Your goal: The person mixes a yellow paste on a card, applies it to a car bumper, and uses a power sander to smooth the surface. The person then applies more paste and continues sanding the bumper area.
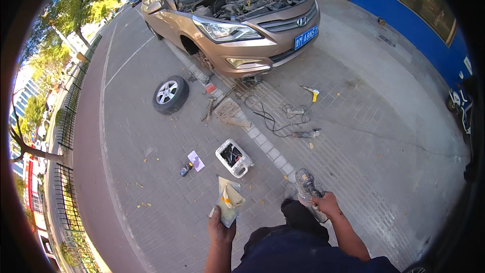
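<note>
My left hand is closed on the lower end of a clear plastic packet. A folded cream-coloured sheet with orange spots sticks out at its top. My right hand is low on the right, just over my grey shoe. Its fingers are curled around something dark that I cannot make out against the shoe. Ahead of the packet stands a cut-open white plastic jug with dark items inside. Left of the jug, a small dark bottle lies beside a pale purple paper.
A bronze car stands ahead, hood raised, one front wheel off. The removed wheel lies left of it. An angle grinder, its cord, a yellow-handled tool and a dirty rag lie on the paving.
</note>
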